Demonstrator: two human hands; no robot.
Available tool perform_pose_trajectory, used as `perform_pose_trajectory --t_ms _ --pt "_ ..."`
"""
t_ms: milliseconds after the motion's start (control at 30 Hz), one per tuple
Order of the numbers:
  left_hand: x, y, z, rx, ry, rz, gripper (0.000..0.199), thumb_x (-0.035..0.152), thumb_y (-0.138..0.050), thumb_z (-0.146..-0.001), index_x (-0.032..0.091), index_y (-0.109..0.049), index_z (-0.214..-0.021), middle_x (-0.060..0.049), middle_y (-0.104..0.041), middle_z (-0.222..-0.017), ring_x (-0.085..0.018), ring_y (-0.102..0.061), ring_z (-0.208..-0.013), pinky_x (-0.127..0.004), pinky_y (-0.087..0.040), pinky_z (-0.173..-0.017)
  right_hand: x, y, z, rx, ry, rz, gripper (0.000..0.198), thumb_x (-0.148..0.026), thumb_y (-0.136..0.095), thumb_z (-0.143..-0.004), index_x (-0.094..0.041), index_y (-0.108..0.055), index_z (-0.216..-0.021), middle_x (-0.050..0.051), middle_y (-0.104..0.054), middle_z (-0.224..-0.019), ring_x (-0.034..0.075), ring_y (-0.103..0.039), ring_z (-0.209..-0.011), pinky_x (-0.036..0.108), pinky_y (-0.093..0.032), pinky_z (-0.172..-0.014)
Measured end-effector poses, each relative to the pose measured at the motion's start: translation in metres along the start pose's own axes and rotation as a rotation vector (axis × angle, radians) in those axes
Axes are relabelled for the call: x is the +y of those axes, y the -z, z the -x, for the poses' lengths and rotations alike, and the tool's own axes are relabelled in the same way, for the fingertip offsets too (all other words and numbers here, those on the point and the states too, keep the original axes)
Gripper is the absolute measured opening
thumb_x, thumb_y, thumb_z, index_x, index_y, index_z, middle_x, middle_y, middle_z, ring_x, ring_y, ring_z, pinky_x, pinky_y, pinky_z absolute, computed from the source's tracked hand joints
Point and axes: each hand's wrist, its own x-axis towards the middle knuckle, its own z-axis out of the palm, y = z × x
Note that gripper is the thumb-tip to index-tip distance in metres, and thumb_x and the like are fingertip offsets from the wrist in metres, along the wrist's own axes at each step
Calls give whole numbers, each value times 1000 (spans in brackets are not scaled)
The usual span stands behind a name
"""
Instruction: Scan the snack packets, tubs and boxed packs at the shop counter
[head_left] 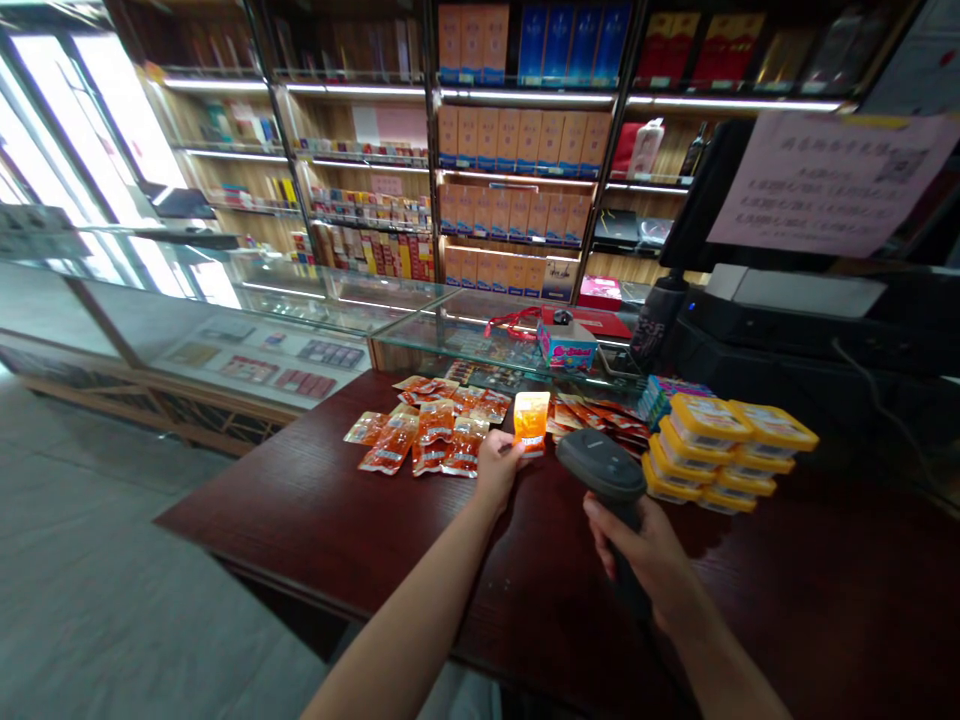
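Left hand (496, 462) pinches an orange packet (531, 420) upright above the bench (300, 510). Right hand (645, 560) grips a scanner (602, 470) beside it. Near bench area lies bare; packet print is illegible.

Colours at the bench

Bench (315, 510) dark red-brown wood grain. Snack packets (420, 440) orange-red, one held packet (531, 420) glowing orange with white. Scanner (600, 468) dark grey. Stacked tubs (731, 450) yellow lids. Small box (566, 345) blue and pink
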Motion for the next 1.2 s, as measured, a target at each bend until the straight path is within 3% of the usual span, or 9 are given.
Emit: perform_pose_trajectory --t_ms 233,467,700,867,933,1000,1100,1200 --pt "3 -2 4 -47 24 66 33 34 -76 -57 14 -54 -73 -2 -62 -72 -14 -62 -67 -28 -53 -61 2 4 -2 1 8 3 45 -56 -70 -66 -17 -53 -83 -8 -48 -47 6 -39 -34 18 -32 -34" --pt "5 -2 3 -29 -9 -35 29 32 -74 -58 14 -56 -71 0 -61 -68 -13 -59 -64 -25 -50 -58 2 0 -5 -9 -26 -16 48 -58 -70 -64 -18 -51 -83 -9 -47 -46 6 -40 -32 18 -33 -31" --pt "10 -3 7 -59 -117 -177 22 30 -71 -62 16 -54 -66 4 -53 -58 -8 -49 -52 -19 -40 -49 -1 -7 -8 5 -14 -33 47 -57 -70 -65 -18 -51 -82 -9 -47 -48 6 -41 -35 17 -34 -33" --pt "8 -3 8 -34 -91 -172 24 30 -72 -62 17 -53 -68 7 -47 -53 -6 -41 -46 -17 -33 -46 -2 -9 -10 21 -13 -7 45 -57 -67 -67 -20 -51 -85 -9 -47 -47 7 -40 -35 19 -34 -35" --pt "6 -2 6 -28 -77 -160 24 30 -71 -62 18 -52 -70 7 -47 -54 -6 -42 -46 -17 -33 -47 -3 -6 -12 26 38 156 40 -56 -63 -70 -21 -52 -85 -9 -47 -46 9 -42 -35 21 -34 -37" --pt "4 -1 3 -20 -75 -152 23 30 -71 -63 18 -52 -70 7 -48 -55 -7 -44 -48 -17 -35 -48 -4 1 -13 51 155 459 34 -51 -60 -73 -21 -56 -89 -5 -53 -49 14 -49 -40 25 -37 -42" --pt "1 1 -1 -10 -104 -158 22 29 -70 -63 18 -53 -70 5 -51 -58 -8 -48 -52 -19 -38 -52 -1 13 -14 146 328 988 27 -42 -58 -77 -23 -61 -96 3 -67 -73 21 -63 -65 28 -39 -54" --pt "-2 3 -4 3 -164 -147 20 27 -69 -64 17 -54 -70 3 -55 -64 -9 -52 -58 -21 -42 -58 11 21 -13 158 418 1285 27 -33 -54 -82 -21 -59 -106 6 -70 -86 21 -65 -73 28 -38 -58"
